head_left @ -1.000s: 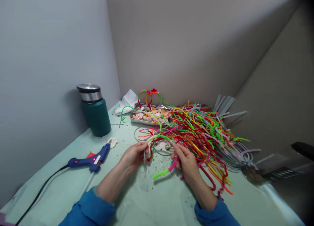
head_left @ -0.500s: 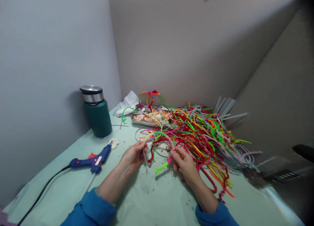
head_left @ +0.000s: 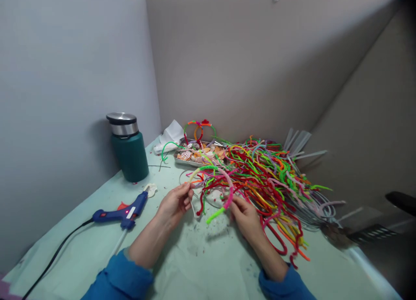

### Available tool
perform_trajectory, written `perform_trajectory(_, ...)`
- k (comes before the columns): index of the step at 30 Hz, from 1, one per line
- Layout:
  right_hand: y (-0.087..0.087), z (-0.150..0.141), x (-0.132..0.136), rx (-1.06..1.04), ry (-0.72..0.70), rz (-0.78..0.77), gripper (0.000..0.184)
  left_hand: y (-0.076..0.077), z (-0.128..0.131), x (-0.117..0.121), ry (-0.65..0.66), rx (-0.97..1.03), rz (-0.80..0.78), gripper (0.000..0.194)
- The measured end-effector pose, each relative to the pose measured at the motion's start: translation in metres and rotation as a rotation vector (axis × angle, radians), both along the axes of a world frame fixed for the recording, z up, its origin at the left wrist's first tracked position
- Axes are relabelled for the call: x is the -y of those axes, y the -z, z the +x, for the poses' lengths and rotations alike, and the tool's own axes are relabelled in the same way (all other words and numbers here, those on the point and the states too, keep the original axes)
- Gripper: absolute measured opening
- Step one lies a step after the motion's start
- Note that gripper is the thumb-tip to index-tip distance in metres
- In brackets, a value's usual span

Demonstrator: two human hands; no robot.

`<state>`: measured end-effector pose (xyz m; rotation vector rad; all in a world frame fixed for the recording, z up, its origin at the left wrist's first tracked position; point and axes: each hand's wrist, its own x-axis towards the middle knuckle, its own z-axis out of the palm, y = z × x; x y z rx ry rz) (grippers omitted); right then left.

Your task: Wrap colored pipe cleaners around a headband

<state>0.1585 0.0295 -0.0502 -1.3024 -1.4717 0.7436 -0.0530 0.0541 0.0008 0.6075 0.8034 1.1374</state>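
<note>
Between my hands is a thin headband (head_left: 223, 173) wrapped in fuzzy pipe cleaner. Its arch runs from pale yellow through green and light pink to magenta, ending in bright lime green at the lower right. My left hand (head_left: 174, 204) pinches it near the pale yellow end, and a thin bare whitish end hangs beneath those fingers. My right hand (head_left: 244, 214) has thumb and fingers closed on the magenta stretch, just above the lime tip. Right behind lies a large tangled heap of coloured pipe cleaners (head_left: 260, 178).
On the left a blue glue gun (head_left: 120, 214) with a lit red light rests near a green bottle (head_left: 130, 157). A metal tray (head_left: 191, 163) of small decorations and finished-looking wrapped hoops (head_left: 198, 131) stand at the back. Crumpled white paper (head_left: 172, 134) lies beside them.
The headband has been raised and opened out slightly, so its arch shows higher and wider. My left hand has shifted a little upward; both hands keep hold.
</note>
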Motion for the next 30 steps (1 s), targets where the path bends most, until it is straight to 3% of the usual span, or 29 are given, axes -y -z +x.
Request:
perform_trajectory(3,-0.005,-0.006,0.002,0.435,-0.038,0.121,0.018,-0.001,0.0,0.002,0.017,0.02,0.002,0.01)
perform_trajectory(6,-0.012,-0.016,-0.004,0.825,-0.029,0.102,0.018,0.003,0.0,0.001,0.032,0.04,0.009,0.01)
perform_trajectory(8,-0.017,-0.024,-0.013,0.988,-0.018,0.077,0.022,0.006,-0.001,-0.001,0.027,0.053,0.012,0.011)
perform_trajectory(11,-0.026,-0.034,-0.033,1.073,-0.005,0.07,0.022,0.009,-0.002,-0.003,0.019,0.062,0.049,0.016)
perform_trajectory(15,-0.036,-0.042,-0.048,0.995,-0.026,0.065,0.022,0.009,-0.005,-0.004,-0.001,0.046,0.059,0.019)
perform_trajectory(19,-0.038,-0.035,-0.042,0.856,-0.059,0.139,0.022,0.007,-0.007,-0.002,-0.059,-0.102,0.082,0.026)
perform_trajectory(25,-0.04,0.004,-0.035,0.683,0.15,0.122,0.022,0.0,-0.004,0.004,-0.009,-0.803,0.313,0.026)
perform_trajectory(27,-0.042,0.01,-0.032,0.498,0.104,0.07,0.027,0.001,-0.001,0.007,0.018,-1.021,0.442,0.028)
perform_trajectory(30,-0.045,0.007,-0.023,0.13,-0.081,-0.131,0.044,0.008,0.006,0.012,0.0,-1.211,0.551,0.025)
